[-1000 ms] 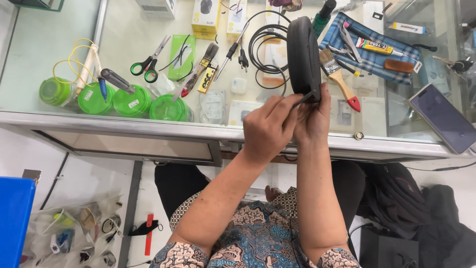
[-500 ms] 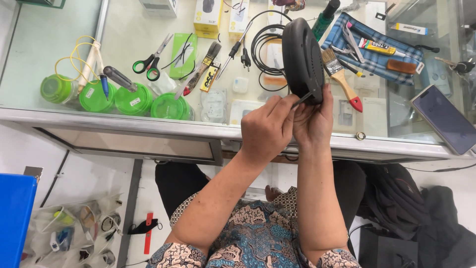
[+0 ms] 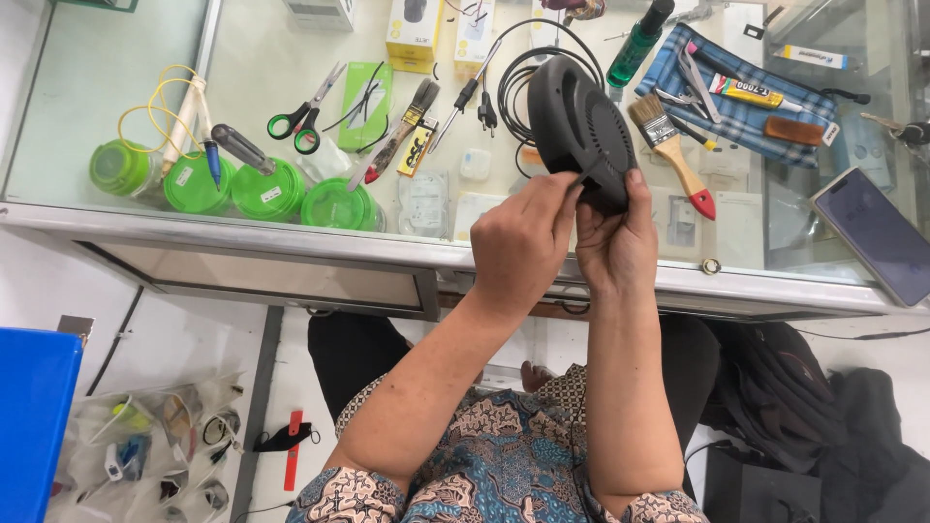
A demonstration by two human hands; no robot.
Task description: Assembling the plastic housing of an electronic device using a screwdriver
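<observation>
A: While both hands are raised over the front edge of the glass worktop (image 3: 291,97), what do they hold?

B: A dark oval device (image 3: 579,128) with a grilled face, stood on edge above the worktop. Right hand (image 3: 612,244) closed around its lower end, thumb up along the right side. Left hand (image 3: 520,247) pinched narrow on a thin dark tool (image 3: 585,178); tip touches the device near its lower rim.

A: Can you tell what kind of tool?

B: No. Only a short dark shaft shows past the fingers.

A: What lies about the device?

B: Behind it, a coil of black cable (image 3: 518,73) with a plug. Just right, a paintbrush with a red-tipped wooden handle (image 3: 675,155), lying flat. Beyond that, a blue checked cloth (image 3: 751,116) carrying small tools and a glue tube. A green bottle (image 3: 639,39) lies near the top edge.

A: And to the left?

B: Scissors with green handles (image 3: 305,116), a second, darker brush (image 3: 402,126), and a row of green lidded tubs (image 3: 266,189) near the front edge. A screwdriver (image 3: 242,148) rests across the tubs. Yellow wire (image 3: 160,107) is looped at the far left.

A: Far right?

B: A phone (image 3: 877,232), screen dark, flat on the glass, well apart from the hands.

A: Below the worktop?

B: Patterned sleeves, dark trousers, a blue box (image 3: 29,416) at the left edge, and a clear bag of oddments (image 3: 155,441) on the floor.
</observation>
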